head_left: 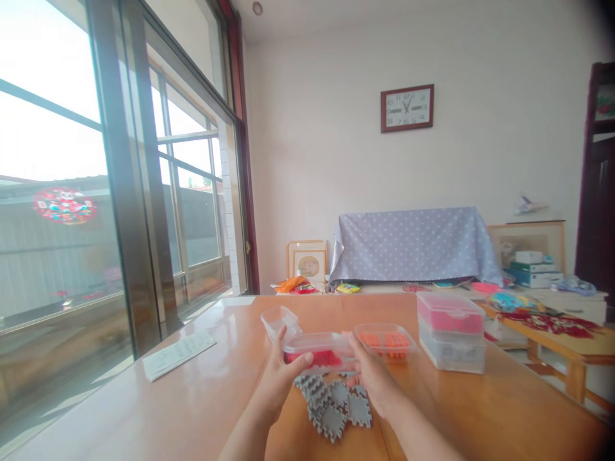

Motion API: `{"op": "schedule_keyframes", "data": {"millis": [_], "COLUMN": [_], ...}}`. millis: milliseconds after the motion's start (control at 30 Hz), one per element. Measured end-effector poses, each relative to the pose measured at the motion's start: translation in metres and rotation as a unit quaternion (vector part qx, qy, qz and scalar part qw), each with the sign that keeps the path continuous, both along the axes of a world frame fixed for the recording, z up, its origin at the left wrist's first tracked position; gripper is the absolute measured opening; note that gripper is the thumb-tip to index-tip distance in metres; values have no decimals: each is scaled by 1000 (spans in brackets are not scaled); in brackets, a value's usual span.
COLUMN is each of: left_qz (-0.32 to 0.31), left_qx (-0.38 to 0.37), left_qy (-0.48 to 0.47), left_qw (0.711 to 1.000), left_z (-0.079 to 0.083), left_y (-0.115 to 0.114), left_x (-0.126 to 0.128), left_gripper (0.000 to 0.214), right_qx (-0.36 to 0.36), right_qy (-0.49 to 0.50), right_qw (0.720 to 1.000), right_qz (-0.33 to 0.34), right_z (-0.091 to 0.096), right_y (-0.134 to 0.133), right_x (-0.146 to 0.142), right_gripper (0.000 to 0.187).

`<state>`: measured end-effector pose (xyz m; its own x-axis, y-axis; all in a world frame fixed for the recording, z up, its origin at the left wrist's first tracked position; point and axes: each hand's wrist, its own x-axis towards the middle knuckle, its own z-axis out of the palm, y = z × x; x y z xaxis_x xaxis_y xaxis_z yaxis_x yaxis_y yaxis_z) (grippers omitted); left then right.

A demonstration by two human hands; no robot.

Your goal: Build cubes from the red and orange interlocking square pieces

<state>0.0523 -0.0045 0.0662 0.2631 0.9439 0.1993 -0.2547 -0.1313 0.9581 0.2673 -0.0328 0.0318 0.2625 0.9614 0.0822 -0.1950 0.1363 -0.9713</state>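
Between my two hands is a clear plastic container [319, 360] with red pieces inside. My left hand [283, 371] grips its left end, thumb along the near side. At its right end, my right hand [368, 371] holds on with the fingers partly hidden. Just below the container, a loose heap of grey interlocking foam tiles [332, 419] with notched edges lies on the table. Behind my left hand stands a clear empty-looking container [279, 319], tilted. To the right of my right hand sits a clear container of orange pieces [387, 340].
Two stacked clear boxes, the upper one pink inside [450, 314], stand at the right of the wooden table [432, 416]. A printed sheet [179, 355] lies at the left, near the glass door. A low wooden bench [557, 339] is beyond the right edge.
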Motion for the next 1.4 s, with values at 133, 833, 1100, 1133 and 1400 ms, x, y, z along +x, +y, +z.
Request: {"op": "schedule_keyframes", "data": {"millis": [133,833,1100,1133,1400], "left_qz": [-8,-95,-128,-135,-117], "left_qx": [-31,-29,-20,-20,-57], "left_qy": [-35,-14,-5,-10,-45], "left_qw": [999,995,992,991,990], "left_z": [4,-21,-16,-17,-25], "left_y": [4,36,32,32,35], "left_x": [-12,-34,-36,-35,-31], "left_gripper": [110,83,59,59,87], "right_qx": [31,136,162,166,189], "right_qy": [-57,-366,-419,-427,-409], "right_qw": [998,920,891,886,885], "right_qz": [-7,-19,-58,-66,-121], "right_z": [7,14,17,18,18], "right_y": [-6,-14,-19,-20,-19], "right_x": [10,5,0,-1,-9], "right_gripper": [58,41,34,33,31]}}
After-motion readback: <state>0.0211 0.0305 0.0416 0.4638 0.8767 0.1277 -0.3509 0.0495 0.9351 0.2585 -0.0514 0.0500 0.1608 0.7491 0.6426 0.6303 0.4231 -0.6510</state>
